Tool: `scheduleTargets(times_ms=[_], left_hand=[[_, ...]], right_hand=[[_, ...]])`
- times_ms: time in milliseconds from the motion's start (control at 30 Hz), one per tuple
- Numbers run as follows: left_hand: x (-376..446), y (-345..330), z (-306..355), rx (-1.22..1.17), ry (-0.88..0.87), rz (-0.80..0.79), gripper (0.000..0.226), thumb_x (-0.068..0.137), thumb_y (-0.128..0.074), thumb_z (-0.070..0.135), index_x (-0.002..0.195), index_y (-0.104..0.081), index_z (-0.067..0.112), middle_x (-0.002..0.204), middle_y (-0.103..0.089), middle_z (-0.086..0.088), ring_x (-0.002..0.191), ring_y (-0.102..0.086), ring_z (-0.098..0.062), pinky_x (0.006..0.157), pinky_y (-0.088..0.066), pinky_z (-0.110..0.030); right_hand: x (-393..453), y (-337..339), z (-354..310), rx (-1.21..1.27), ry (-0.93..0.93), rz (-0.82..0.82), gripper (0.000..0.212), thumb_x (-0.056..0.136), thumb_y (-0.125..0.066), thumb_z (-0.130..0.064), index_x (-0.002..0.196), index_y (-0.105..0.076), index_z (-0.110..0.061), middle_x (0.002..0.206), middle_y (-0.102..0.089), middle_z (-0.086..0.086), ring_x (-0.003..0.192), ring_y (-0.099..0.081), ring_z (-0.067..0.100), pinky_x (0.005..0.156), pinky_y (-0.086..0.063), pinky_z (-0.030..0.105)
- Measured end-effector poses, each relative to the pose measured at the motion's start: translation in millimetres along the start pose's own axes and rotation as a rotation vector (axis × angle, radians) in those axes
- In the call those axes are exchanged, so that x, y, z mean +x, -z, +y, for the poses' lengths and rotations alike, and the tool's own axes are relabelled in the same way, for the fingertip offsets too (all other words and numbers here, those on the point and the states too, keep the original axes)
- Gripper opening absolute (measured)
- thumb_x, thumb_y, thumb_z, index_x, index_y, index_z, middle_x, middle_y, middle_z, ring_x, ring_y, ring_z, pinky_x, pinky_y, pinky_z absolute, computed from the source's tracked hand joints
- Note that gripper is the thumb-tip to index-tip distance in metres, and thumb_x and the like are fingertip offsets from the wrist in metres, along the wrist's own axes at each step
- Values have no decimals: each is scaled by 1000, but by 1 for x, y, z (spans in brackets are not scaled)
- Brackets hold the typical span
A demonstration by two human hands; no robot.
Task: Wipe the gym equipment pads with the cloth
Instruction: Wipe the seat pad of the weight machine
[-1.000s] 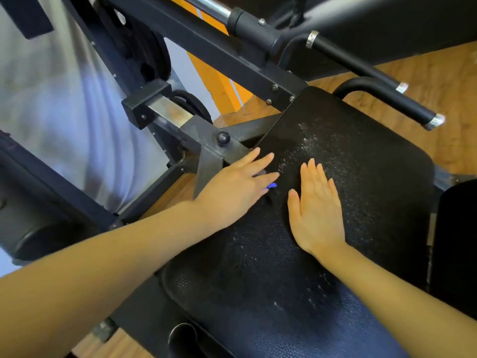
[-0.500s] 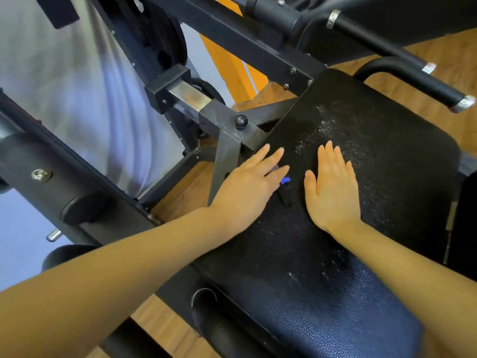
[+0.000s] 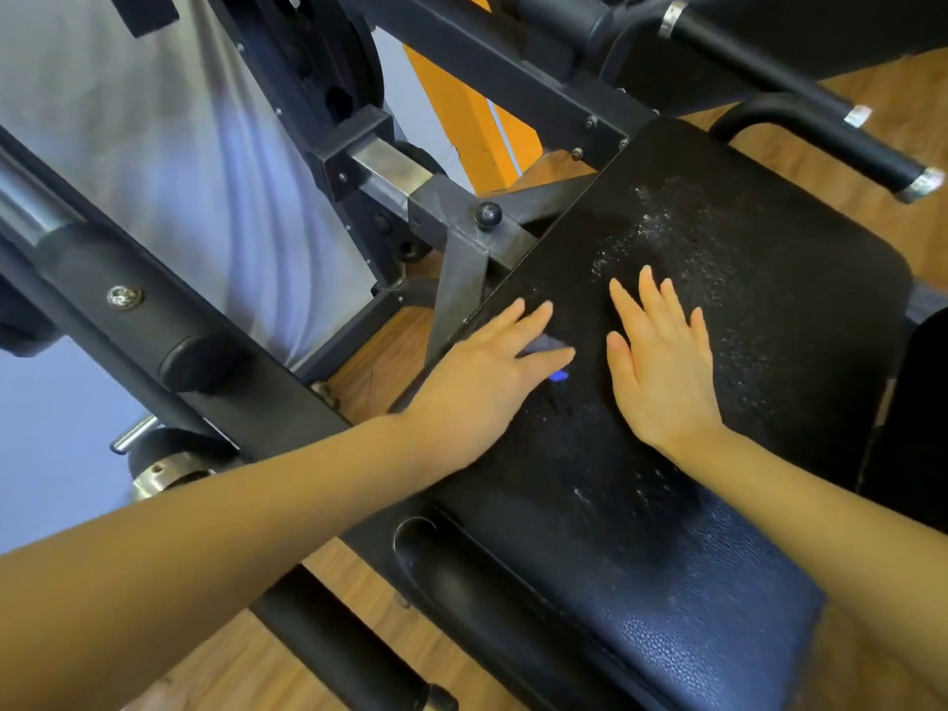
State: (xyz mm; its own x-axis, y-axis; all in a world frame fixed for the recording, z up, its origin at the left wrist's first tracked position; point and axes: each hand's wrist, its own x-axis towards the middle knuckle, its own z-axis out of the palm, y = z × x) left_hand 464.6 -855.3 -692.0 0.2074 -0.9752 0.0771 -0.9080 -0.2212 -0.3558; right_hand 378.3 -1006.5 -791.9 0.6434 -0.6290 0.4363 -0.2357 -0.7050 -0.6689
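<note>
At the far left a pale grey wall panel (image 3: pixel 154 146) fills the background, crossed by a thick black frame bar (image 3: pixel 154 320) with a bolt head set in it. Further right a black square tube with a bright steel insert (image 3: pixel 390 169) runs down to a bracket bearing a round black knob (image 3: pixel 487 214). An orange upright (image 3: pixel 472 125) stands behind it, and wood-patterned floor (image 3: pixel 369 382) shows between the steel members.

The left hand (image 3: pixel 487 382) lies on the left edge of the black textured pad (image 3: pixel 744 310), fingers straight and slightly spread, palm down. A small bluish-grey piece of the cloth (image 3: pixel 546 345) shows between its fingers, and a bright blue bit peeks out just beyond the fingertips; most of the cloth is hidden under the hand, so how it is folded cannot be told. The hand presses it flat rather than curling round it.

Just beside it, apart by a narrow strip of pad, the right hand (image 3: pixel 662 366) rests flat on the pad with fingers straight and close together, holding nothing. Pale speckles dot the pad surface ahead of both hands and nearer the wrists.

At the upper right two black handle bars (image 3: pixel 821 141) with silvery end caps reach out over the floor beyond the pad's far edge.
</note>
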Motion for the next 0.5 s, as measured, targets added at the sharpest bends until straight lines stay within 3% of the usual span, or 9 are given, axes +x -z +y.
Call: scheduleTargets(times_ms=[100,167,333,500], left_hand=[[-53,1,10,-52,-233,30,57,87,-68,3,138,-53,24,154,-34,-11,143,-27,-35,108,-36,-45],[-49,-2,1,-10,-297,67,54,78,-79,4,127,-64,21,143,-49,-15,134,-41,-41,102,-43,-50],[8,-1,5,-11,-313,70,49,80,-76,4,126,-64,16,146,-45,-19,138,-33,-43,106,-40,-56],[-41,24,-35,-49,-514,-58,50,82,-73,2,128,-62,17,146,-47,-8,140,-33,-33,100,-48,-50]], right_hand=[[-15,-1,-1,-40,50,-40,51,102,-28,-30,152,-20,-27,161,-6,3,148,-1,23,117,1,45],[-19,-2,-2,-41,68,-43,50,102,-27,-30,152,-21,-26,161,-10,3,148,-3,23,118,-1,46],[-19,-6,2,-9,84,-12,50,101,-20,-31,151,-24,-26,160,-14,3,148,-4,21,118,-3,43],[-18,-5,3,-2,82,-19,49,103,-23,-29,152,-23,-26,160,-13,2,148,-4,21,119,-3,45]])
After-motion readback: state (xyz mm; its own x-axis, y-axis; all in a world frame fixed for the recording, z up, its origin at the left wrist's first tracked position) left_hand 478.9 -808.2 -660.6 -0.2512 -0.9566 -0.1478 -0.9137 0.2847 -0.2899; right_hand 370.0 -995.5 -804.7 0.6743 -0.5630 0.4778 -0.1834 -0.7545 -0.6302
